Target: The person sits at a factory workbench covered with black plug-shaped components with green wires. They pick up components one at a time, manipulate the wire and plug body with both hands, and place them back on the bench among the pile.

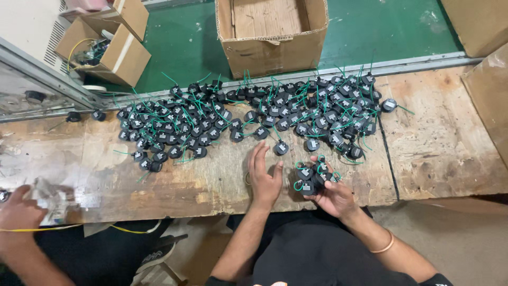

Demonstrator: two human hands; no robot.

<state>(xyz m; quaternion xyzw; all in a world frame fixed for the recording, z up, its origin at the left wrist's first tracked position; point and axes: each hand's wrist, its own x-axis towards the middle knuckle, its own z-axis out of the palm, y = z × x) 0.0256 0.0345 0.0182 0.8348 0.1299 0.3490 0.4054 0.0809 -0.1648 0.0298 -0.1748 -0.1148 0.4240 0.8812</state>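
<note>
The person's right hand (332, 197) is cupped palm-up at the near edge of the surface (434, 143), fingers curled around a bunch of small black round parts (312, 177), each with a short green wire looped off it. The bunch sits in the palm and rises above the fingertips. A thin bangle (383, 246) circles that wrist.

The left hand (264, 177) lies just beside the right one, palm down on the worn wood, fingers spread and stretched forward, holding nothing. Its fingertips are near one loose black part (281, 149) lying just ahead of them.

Beyond both hands, a wide heap of the same black parts with green wires (248, 114) spreads across the surface, thickest ahead and to the left of the left hand and ahead and to the right of the right hand.

Farther off, past the heap and over the far edge of the surface, an open cardboard box (272, 34) stands on the green floor (180, 47). Well to the left of it is a smaller open carton (114, 50) with wires inside.

Far to the left of the left hand, another person's hand (18, 214) grips a crumpled clear bag (50, 201), with a yellow wire (63, 228) running beneath it along the near edge.
</note>
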